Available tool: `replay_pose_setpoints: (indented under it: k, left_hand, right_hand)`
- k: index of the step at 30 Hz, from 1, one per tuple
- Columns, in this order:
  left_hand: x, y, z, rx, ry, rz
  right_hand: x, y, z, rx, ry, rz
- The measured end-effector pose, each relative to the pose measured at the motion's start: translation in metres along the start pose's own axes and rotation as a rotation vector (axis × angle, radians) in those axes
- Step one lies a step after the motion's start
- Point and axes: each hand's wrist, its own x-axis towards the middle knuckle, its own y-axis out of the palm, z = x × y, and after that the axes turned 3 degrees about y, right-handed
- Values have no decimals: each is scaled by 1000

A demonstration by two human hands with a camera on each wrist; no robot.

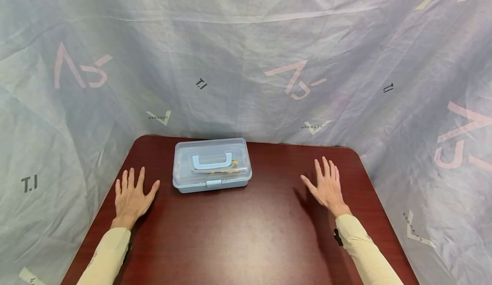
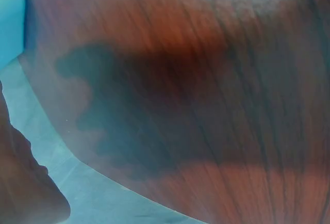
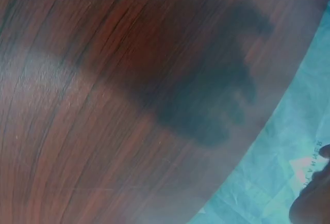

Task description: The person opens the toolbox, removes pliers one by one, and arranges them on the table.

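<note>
In the head view my left hand (image 1: pixel 132 199) is at the table's left side, palm down, fingers spread and holding nothing. To its right sits a plastic case (image 1: pixel 211 186) with a light blue base and a closed clear lid (image 1: pixel 182 161). The lid carries a pale blue handle (image 1: pixel 212 165), and a latch (image 1: pixel 214 183) is on the front. Small yellow things (image 1: pixel 230 169) show through the lid. My right hand (image 1: pixel 326 187), fingers straight and spread, is above the right part of the table, apart from the case. Only the edge of each hand enters its wrist view.
The dark red wooden table (image 1: pixel 238 233) has rounded far corners. Grey printed cloth (image 1: pixel 238 63) hangs behind it and along both sides. Hand shadows (image 2: pixel 134 115) fall on the wood in both wrist views.
</note>
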Motion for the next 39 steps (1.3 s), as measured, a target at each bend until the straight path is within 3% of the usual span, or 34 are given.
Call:
replay_pose_setpoints:
  k: [8,14,26,39]
  left_hand:
    - [8,-1,-11,-118,-30,-96]
    - [14,-2,-26,-206,-93,-104]
    - [23,3,-44,-394,-208,-148]
    - [33,6,-61,-628,-266,-159]
  right_hand:
    - [3,1,10,173,21,-122]
    - [4,3,19,247,43,-180]
    - [9,11,43,506,190,-121]
    - [11,15,66,754,330,-59]
